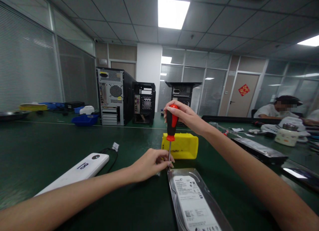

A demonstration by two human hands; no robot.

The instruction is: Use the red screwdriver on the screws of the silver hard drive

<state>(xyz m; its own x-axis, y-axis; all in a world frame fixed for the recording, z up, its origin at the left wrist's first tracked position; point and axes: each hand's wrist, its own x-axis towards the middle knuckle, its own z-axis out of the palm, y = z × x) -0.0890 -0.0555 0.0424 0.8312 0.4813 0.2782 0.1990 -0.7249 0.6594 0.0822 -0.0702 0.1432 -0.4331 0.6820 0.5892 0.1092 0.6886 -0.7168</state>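
Observation:
A screwdriver [171, 123] with a red and black handle stands nearly upright, and my right hand [181, 112] grips the top of that handle. Its shaft runs down to the far left corner of a silver hard drive [196, 204], which lies flat with its white label up. My left hand [159, 161] pinches around the lower shaft near the tip, thumb and fingers closed. Whether a screw sits under the tip is too small to tell. Just behind the hands, a yellow plastic bin [185, 146] rests on its side.
A white power bank-like block [82, 168] marked 18 lies left. Computer cases [116, 96] stand at the back, beside a blue tray [84, 120]. On the right are another drive [259, 149], a phone [301, 176] and a cream jar [287, 134]. A person [276, 108] sits beyond.

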